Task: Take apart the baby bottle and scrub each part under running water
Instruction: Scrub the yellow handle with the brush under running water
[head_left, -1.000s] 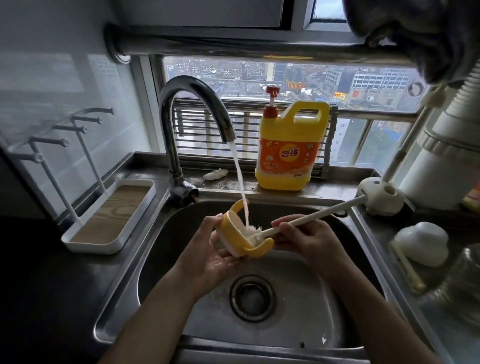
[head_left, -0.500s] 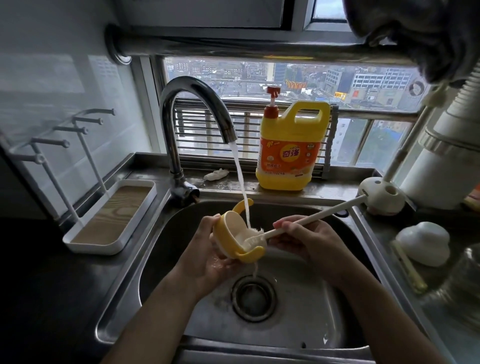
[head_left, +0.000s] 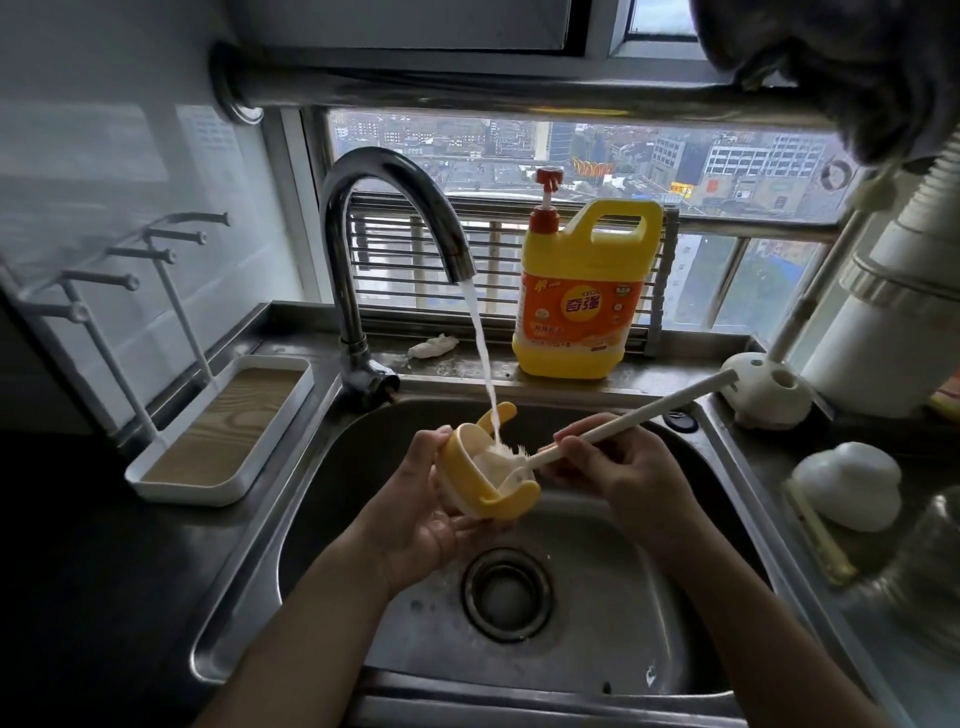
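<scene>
Baby bottle collar (head_left: 480, 480), a yellow ring with 2 curved handles, is held over the steel sink (head_left: 597, 613) directly under the stream of water (head_left: 485, 374) from the chrome faucet (head_left: 384, 208). The left hand (head_left: 431, 512) cups it from below and behind, grip curled closed around the ring, opening tilted toward the right. The right hand (head_left: 618, 465) pinches the cream handle of a bottle brush (head_left: 613, 428) between thumb and fingers, its bristled head pushed inside the collar where the water lands.

The bottle appears already apart: on the tabletop (head_left: 779, 467) to the right lies a white domed piece (head_left: 847, 488), possibly the cap or nipple cover, and a clear glass-like vessel (head_left: 935, 551) sits at the frame's edge, too blurred to identify for certain. Judging by this, the dismantling is finished and scrubbing is under way on 1 part, with the others probably waiting; whether any has been washed cannot be told.

Behind the sink stand a yellow detergent jug (head_left: 582, 301) with a red pump and a white brush holder (head_left: 763, 389). A white drying rack (head_left: 218, 426) with pegs stands empty on the left.
</scene>
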